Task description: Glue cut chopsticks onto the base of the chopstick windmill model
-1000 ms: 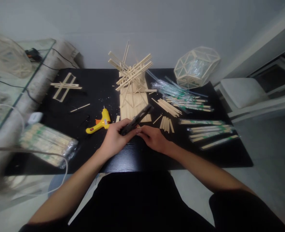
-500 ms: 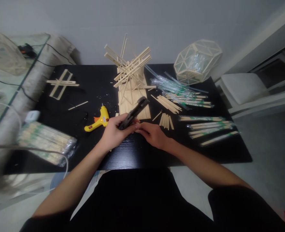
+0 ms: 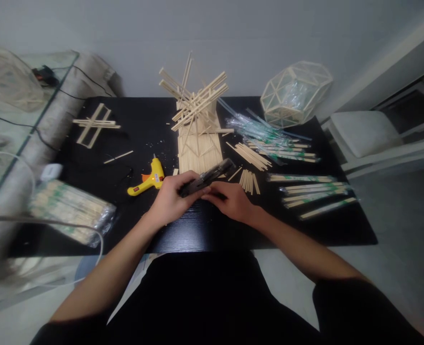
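Observation:
A dark, long tool (image 3: 212,175), somewhat blurred, is gripped in my left hand (image 3: 172,196) and points up to the right. My right hand (image 3: 233,200) is closed in a pinch, its fingertips meeting those of my left hand; whatever it pinches is too small to make out. Just beyond both hands lies a mat of pale wooden sticks (image 3: 197,155), with a structure of crossed sticks (image 3: 197,103) standing on its far part. Left of my left hand rests a yellow glue gun (image 3: 149,179).
Loose short sticks (image 3: 248,182) and wrapped stick packs (image 3: 314,189) lie on the right of the black table (image 3: 186,239). A geometric stick frame (image 3: 296,93) stands at the back right. At left are a crossed-stick piece (image 3: 96,125), a large stick pack (image 3: 71,211) and cables.
The dark tool has swung down and to the right in my left hand. Both hands remain together, and the whole view has shifted slightly.

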`<state>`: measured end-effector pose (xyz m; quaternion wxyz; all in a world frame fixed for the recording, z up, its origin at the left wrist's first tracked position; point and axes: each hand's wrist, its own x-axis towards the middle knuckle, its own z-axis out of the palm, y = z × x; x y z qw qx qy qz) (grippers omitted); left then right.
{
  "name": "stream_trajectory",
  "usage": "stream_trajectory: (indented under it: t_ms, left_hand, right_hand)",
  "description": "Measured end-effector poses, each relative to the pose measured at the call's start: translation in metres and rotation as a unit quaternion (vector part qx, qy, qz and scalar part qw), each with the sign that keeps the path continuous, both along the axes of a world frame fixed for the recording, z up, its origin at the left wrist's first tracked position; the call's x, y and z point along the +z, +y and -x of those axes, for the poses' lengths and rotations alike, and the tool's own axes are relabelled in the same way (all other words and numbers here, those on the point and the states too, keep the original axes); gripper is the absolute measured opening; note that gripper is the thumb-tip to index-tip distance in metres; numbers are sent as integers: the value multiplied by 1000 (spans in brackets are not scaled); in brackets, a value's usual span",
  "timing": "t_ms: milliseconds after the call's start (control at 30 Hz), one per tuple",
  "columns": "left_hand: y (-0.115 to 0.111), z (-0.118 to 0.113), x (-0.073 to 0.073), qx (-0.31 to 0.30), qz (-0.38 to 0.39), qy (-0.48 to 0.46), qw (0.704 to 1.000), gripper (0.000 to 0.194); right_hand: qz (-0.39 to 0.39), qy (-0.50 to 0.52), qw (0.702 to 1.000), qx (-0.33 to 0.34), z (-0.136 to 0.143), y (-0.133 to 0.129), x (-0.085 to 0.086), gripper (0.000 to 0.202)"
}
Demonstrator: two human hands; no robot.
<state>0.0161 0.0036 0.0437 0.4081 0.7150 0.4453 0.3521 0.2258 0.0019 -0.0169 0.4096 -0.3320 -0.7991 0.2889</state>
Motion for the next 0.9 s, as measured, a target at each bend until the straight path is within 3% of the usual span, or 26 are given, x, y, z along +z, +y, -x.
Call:
stream_trajectory:
  t_ms: [667, 800, 900]
  left_hand:
    - [-1, -2, -3, -2, 3, -5, 1000, 23]
    - [-4, 6, 7, -5, -17, 43, 999, 26]
    - [-10, 21, 22, 36, -54, 153, 986, 32]
  right_hand:
    - [-6, -7, 1000, -19, 1, -1, -2, 18]
    - [-9, -2, 1000, -24, 2, -2, -2, 18]
    - [-6, -3, 1000, -27, 3, -3, -1, 17]
